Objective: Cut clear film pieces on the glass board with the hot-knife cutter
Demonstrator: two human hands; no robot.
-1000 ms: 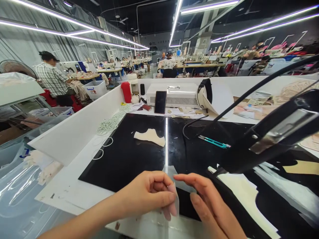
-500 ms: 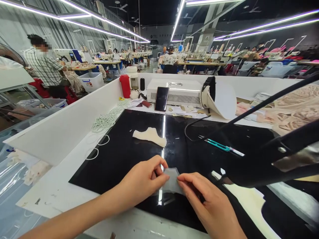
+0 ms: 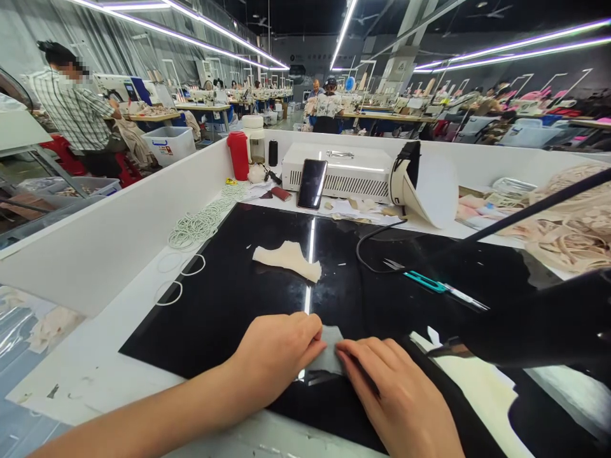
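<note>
My left hand (image 3: 277, 353) and my right hand (image 3: 391, 394) meet at the near edge of a glossy black work surface (image 3: 229, 299). Both press and pinch a small translucent grey piece (image 3: 329, 346) that lies on the black surface between their fingertips. The fingers of both hands are curled together on it. A cream shaped fabric piece (image 3: 289, 257) lies further back on the black surface, apart from both hands.
Teal-handled snips (image 3: 427, 283) and a black cable lie right of centre. A black lamp arm (image 3: 534, 324) crosses the right foreground. White rings (image 3: 195, 226), a red bottle (image 3: 237, 156), a phone (image 3: 312, 184) and a white machine (image 3: 344, 172) stand at the back. Lace pieces (image 3: 568, 235) pile at right. Other workers sit beyond the white partition.
Both hands have lowered the translucent piece from in front of me down onto the black surface and closed in on it. The view has tilted downward.
</note>
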